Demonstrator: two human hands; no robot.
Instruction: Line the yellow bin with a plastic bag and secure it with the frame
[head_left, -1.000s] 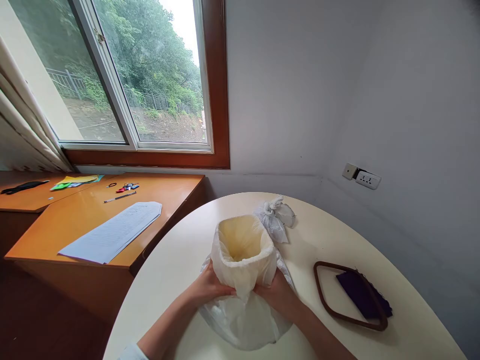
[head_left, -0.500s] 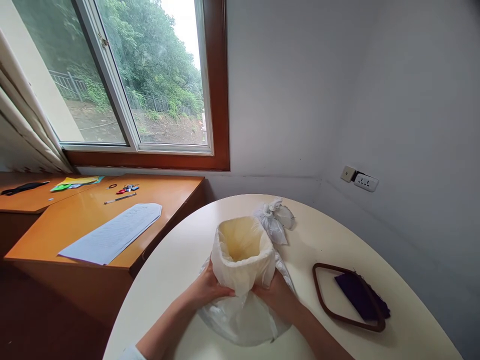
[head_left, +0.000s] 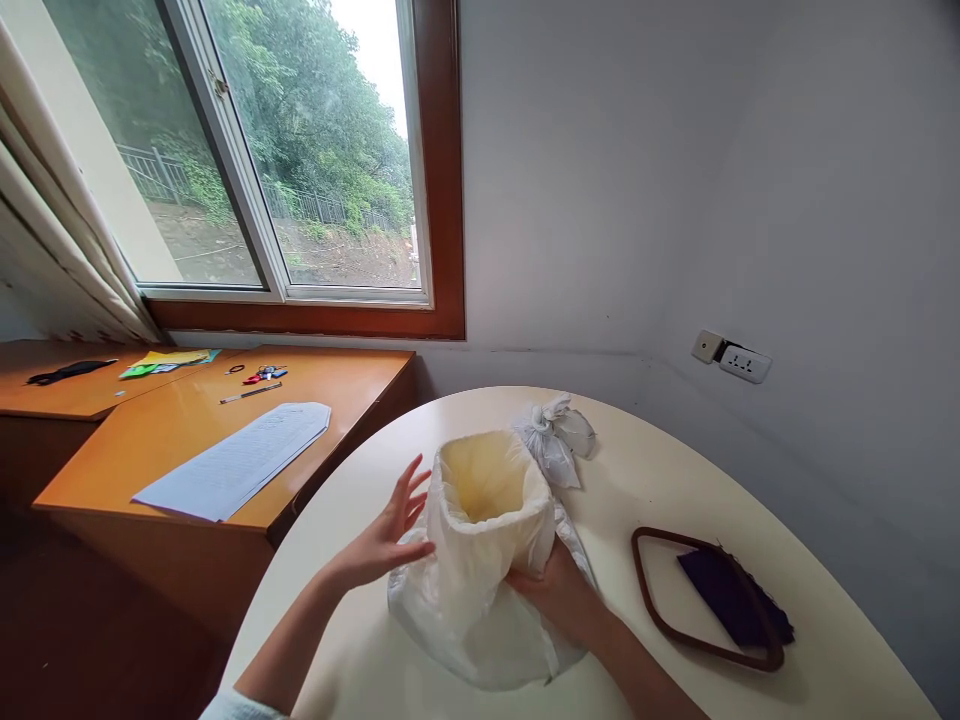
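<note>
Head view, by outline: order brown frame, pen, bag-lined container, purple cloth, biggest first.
1. Bag-lined container
2. Brown frame
3. Purple cloth, partly covered by the frame
4. Pen, farther off, so its true size is unsure

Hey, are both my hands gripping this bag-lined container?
No, your left hand is open and splayed out, while your right hand holds the side of the bag-lined container.

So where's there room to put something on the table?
There's bare table between the knotted bag, right hand and brown frame; also beyond the left hand, toward the desk. It's crowded around the white bag, with both hands close.
</note>
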